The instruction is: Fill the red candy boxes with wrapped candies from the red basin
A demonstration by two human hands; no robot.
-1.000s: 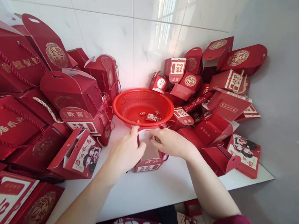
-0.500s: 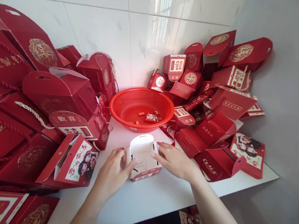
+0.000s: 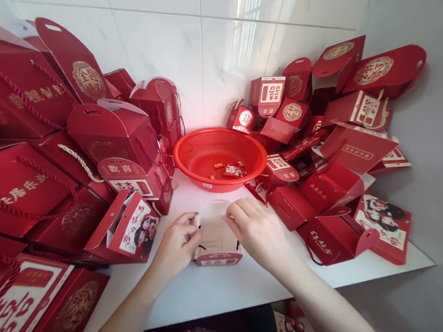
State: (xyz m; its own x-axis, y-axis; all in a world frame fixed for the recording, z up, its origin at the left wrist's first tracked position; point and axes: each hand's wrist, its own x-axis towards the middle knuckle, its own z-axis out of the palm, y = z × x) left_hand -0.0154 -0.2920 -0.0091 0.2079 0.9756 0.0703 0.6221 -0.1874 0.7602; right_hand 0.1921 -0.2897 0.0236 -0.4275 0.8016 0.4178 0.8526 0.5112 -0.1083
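An open red gift box (image 3: 216, 239) with a pale inside sits on the white table between my hands. My left hand (image 3: 181, 241) grips its left wall, thumb on the inside and fingers outside. Over the box's right rear edge is my right hand (image 3: 253, 228), its fingers bent and pressed together, blurred by motion. What its fingertips hold, if anything, is hidden. Short dark cord ends show at the box's side walls. Behind the box stands a red plastic basket (image 3: 191, 170) holding a few small wrapped sweets (image 3: 233, 171).
Red gift boxes with rope handles (image 3: 112, 135) are stacked high on the left. Another heap of red boxes (image 3: 328, 193) fills the right side of the white table (image 3: 181, 305). A tiled wall (image 3: 157, 45) rises behind, a grey surface on the right.
My right hand has risen from the box's right wall to above its rear right edge, its fingers drawing together. My left hand stays on the left wall. The camera view has shifted left.
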